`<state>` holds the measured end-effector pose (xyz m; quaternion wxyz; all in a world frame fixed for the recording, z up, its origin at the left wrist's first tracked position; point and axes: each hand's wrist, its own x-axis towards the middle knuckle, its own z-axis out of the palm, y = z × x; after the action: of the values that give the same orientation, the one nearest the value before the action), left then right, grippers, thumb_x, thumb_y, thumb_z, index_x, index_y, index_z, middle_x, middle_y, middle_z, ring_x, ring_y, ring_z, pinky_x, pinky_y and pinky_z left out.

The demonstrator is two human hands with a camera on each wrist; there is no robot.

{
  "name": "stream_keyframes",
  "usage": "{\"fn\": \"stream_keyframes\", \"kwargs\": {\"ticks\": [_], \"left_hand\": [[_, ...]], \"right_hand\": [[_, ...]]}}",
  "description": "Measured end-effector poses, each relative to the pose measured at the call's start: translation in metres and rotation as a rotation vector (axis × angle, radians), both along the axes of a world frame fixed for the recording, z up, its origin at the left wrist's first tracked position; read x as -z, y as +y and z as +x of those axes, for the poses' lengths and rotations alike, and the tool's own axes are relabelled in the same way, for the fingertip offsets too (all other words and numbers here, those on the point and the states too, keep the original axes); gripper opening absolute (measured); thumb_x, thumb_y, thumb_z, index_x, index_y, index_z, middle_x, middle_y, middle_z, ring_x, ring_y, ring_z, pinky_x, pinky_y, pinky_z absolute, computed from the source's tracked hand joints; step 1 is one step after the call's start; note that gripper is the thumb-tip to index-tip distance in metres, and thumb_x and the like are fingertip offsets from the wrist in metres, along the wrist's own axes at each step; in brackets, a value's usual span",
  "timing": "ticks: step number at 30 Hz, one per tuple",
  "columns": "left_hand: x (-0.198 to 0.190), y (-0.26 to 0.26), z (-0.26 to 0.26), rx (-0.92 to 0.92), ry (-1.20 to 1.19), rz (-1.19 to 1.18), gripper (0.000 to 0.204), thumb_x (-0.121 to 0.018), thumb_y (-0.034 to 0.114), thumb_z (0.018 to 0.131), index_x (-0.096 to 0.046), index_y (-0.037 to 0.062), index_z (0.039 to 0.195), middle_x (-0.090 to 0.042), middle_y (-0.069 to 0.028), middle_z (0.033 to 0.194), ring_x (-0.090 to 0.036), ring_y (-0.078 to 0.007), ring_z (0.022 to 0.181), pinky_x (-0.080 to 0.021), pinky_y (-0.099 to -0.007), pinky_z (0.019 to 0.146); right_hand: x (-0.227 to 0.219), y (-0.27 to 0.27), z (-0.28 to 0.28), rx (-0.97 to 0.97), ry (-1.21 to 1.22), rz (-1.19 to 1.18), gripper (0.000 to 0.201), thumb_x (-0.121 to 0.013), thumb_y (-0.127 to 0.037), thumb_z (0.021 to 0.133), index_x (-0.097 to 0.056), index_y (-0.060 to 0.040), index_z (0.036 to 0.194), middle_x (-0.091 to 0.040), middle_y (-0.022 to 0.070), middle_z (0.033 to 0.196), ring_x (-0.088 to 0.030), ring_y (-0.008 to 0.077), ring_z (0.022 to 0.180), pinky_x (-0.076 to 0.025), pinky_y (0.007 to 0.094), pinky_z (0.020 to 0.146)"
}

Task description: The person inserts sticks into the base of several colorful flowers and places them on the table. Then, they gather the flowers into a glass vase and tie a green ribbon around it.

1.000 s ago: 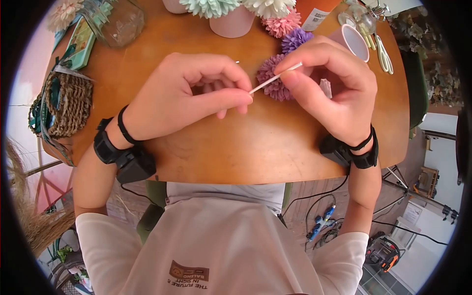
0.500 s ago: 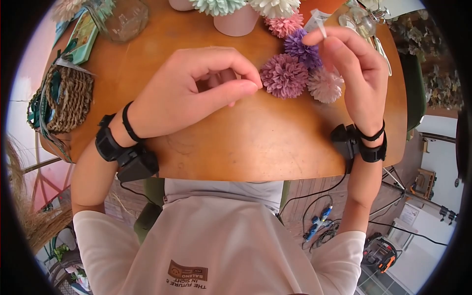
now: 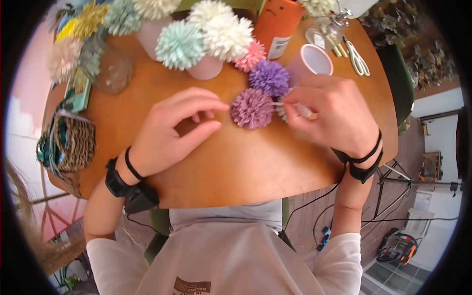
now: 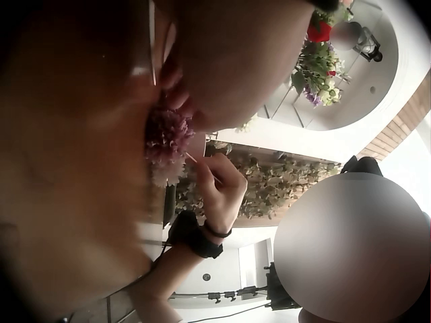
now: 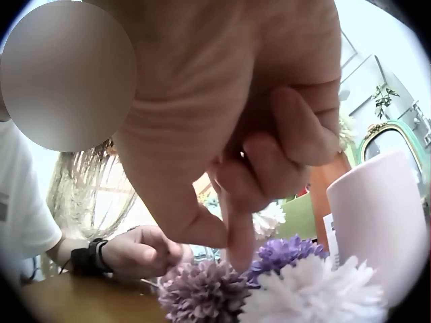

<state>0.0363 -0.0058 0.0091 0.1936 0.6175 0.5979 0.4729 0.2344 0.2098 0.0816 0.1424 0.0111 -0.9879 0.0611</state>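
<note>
Between thumb and index finger, my right hand [image 3: 334, 115] pinches a thin white stick [image 3: 278, 103]. One end of the stick points at the mauve pompom flower [image 3: 251, 109] and overlaps its edge in the head view. My left hand [image 3: 179, 123] is on the flower's other side, thumb and index finger apart, holding nothing, its index fingertip close to the petals. A purple pompom flower [image 3: 269, 77] lies just behind the mauve one. The pale pink flower [image 5: 313, 296] is mostly hidden under my right hand in the head view but shows in the right wrist view.
A pink cup [image 3: 314, 61] stands behind my right hand, with white-handled scissors [image 3: 358, 61] to its right. White and mint pompom flowers [image 3: 179, 45] and an orange container [image 3: 278, 24] are at the back. A woven basket [image 3: 73, 142] and a glass jar [image 3: 114, 73] are at the left.
The stick was between both hands, then in the right hand alone, raised. That hand has come down and left to the mauve flower. The left thumb and index finger have spread; the head view has shifted.
</note>
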Motion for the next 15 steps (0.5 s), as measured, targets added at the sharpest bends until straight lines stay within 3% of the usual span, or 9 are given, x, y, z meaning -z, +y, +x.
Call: {"fn": "stream_keyframes", "kwargs": {"ticks": [1,5,7,12,15], "left_hand": [[-0.004,-0.001,-0.002,-0.008,0.057,-0.043,0.032,-0.070,-0.003,0.088,-0.067,0.0006,0.119,-0.067,-0.0111,0.121,-0.065,-0.0210,0.101,-0.052,-0.0304,0.083],[-0.007,0.003,-0.001,0.002,0.187,-0.050,0.044,-0.073,-0.001,0.085,-0.065,0.0028,0.128,-0.063,-0.0133,0.135,-0.061,-0.0252,0.119,-0.052,-0.0324,0.089],[-0.006,0.004,0.004,-0.005,0.215,-0.048,0.049,-0.075,-0.001,0.084,-0.064,0.0037,0.132,-0.061,-0.0132,0.139,-0.060,-0.0246,0.120,-0.052,-0.0319,0.089],[-0.006,0.004,0.010,-0.040,0.250,-0.107,0.064,-0.082,0.003,0.079,-0.060,0.0068,0.139,-0.056,-0.0108,0.133,-0.058,-0.0224,0.111,-0.050,-0.0296,0.087],[-0.002,0.004,0.012,-0.040,0.271,-0.148,0.060,-0.084,0.003,0.075,-0.063,0.0049,0.131,-0.054,-0.0108,0.126,-0.056,-0.0248,0.106,-0.048,-0.0320,0.090]], "right_hand": [[0.002,-0.001,0.000,0.008,-0.041,-0.017,0.012,-0.069,-0.014,0.080,-0.067,-0.0049,0.072,-0.064,0.0098,0.073,-0.065,0.0300,0.068,-0.052,0.0406,0.060],[0.019,-0.004,-0.007,-0.070,-0.046,-0.063,0.009,-0.070,-0.014,0.085,-0.070,-0.0051,0.083,-0.064,0.0082,0.076,-0.065,0.0300,0.069,-0.051,0.0398,0.061],[0.029,-0.007,-0.012,-0.125,-0.006,-0.092,0.010,-0.071,-0.014,0.088,-0.071,-0.0051,0.091,-0.065,0.0070,0.079,-0.065,0.0287,0.070,-0.052,0.0386,0.063],[0.050,-0.008,-0.020,-0.226,0.084,-0.178,0.009,-0.071,-0.015,0.089,-0.071,-0.0058,0.089,-0.063,0.0061,0.079,-0.066,0.0271,0.070,-0.053,0.0396,0.062],[0.052,-0.010,-0.019,-0.249,0.121,-0.204,0.009,-0.071,-0.015,0.088,-0.070,-0.0062,0.088,-0.062,0.0059,0.079,-0.066,0.0264,0.070,-0.053,0.0398,0.060]]}}
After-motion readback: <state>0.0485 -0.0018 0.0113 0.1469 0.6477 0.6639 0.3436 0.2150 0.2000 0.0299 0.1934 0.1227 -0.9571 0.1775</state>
